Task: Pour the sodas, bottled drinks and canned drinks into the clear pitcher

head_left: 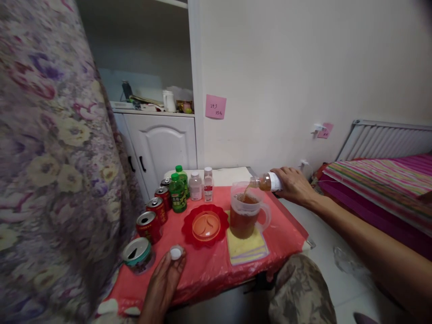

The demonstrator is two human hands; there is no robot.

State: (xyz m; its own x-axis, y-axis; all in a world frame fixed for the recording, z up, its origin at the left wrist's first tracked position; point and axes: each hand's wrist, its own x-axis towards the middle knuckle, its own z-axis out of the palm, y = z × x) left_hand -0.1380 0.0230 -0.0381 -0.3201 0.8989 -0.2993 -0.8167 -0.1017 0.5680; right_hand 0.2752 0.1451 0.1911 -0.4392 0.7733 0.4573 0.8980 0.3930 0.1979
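My right hand is wrapped round a clear bottle with a white label, tipped on its side. Brown liquid runs from its mouth into a clear plastic pitcher, which holds a lot of the same brown, slightly foamy liquid. The pitcher stands on a folded yellow cloth, its handle to the right. Between the fingers of my left hand is a white bottle cap, held low over the table's front. An orange round lid lies on a red scalloped plate left of the pitcher.
Several cans, such as a red one, line the left of the red-covered table. Two green-capped bottles and two white-capped clear bottles stand at the back. A floral curtain hangs left; a bed is at right.
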